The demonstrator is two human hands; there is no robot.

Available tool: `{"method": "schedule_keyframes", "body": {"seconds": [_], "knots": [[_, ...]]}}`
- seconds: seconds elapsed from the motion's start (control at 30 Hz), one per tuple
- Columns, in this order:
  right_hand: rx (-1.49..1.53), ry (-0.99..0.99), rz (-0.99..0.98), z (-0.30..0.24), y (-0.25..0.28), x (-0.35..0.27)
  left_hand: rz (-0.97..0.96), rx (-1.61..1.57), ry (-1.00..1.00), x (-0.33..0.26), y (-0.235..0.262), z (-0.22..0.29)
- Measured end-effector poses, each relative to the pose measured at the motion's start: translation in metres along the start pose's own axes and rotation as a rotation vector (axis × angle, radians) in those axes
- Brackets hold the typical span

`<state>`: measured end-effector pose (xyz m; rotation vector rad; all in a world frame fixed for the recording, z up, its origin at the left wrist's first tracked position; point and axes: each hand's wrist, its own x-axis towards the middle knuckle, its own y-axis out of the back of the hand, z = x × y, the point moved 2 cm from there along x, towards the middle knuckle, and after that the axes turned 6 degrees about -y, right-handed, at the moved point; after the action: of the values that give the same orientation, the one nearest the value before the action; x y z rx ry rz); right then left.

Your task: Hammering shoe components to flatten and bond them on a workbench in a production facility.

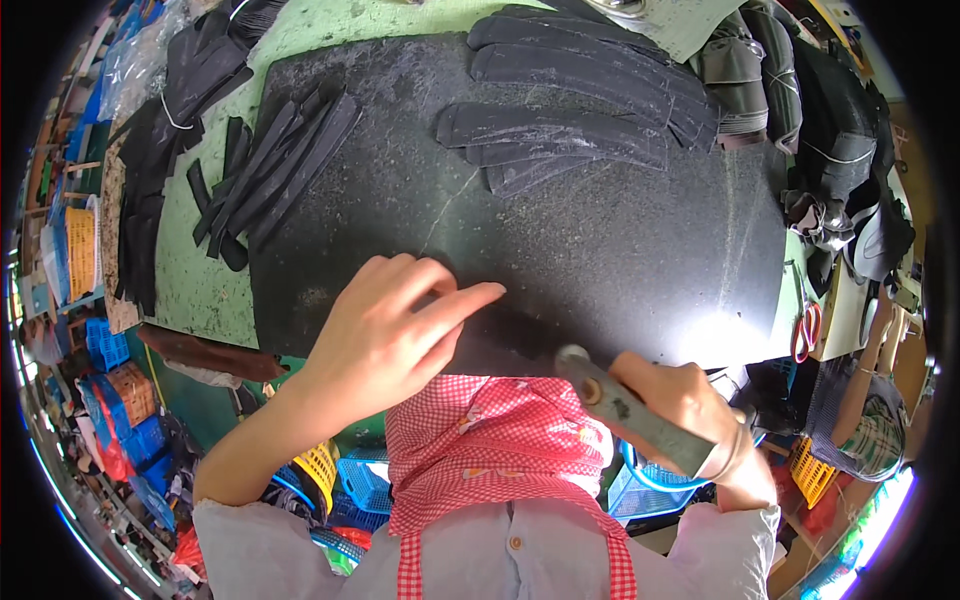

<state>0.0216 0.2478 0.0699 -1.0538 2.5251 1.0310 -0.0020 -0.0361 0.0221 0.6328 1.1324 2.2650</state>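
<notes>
My left hand [390,325] is over the near part of a black work mat [620,240], its fingers curled and one finger reaching to the right. It appears to hold down a dark strip [515,335], which barely stands out against the mat; the hand partly hides it. Wrapped around a hammer is my right hand [675,395], at the mat's near edge. The hammer's metal head [640,420] is raised close to the camera, and its handle is mostly hidden by the hand.
Narrow black strips [285,170] lie at the mat's left edge. Wider black pieces [590,90] are fanned out on its far right. Tied black bundles [740,85] stand beyond them. Red-handled scissors [805,330] rest at right. Another person [870,400] sits at the far right.
</notes>
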Motion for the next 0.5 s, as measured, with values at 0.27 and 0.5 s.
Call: {"method": "schedule_keyframes", "body": {"seconds": [0.27, 0.5], "knots": [[-0.17, -0.007, 0.058, -0.006, -0.024, 0.011, -0.011, -0.087, -0.118, 0.018, -0.019, 0.004], [-0.109, 0.018, 0.083, 0.0, -0.007, 0.006, 0.118, -0.105, -0.344, 0.026, -0.029, -0.015]]}}
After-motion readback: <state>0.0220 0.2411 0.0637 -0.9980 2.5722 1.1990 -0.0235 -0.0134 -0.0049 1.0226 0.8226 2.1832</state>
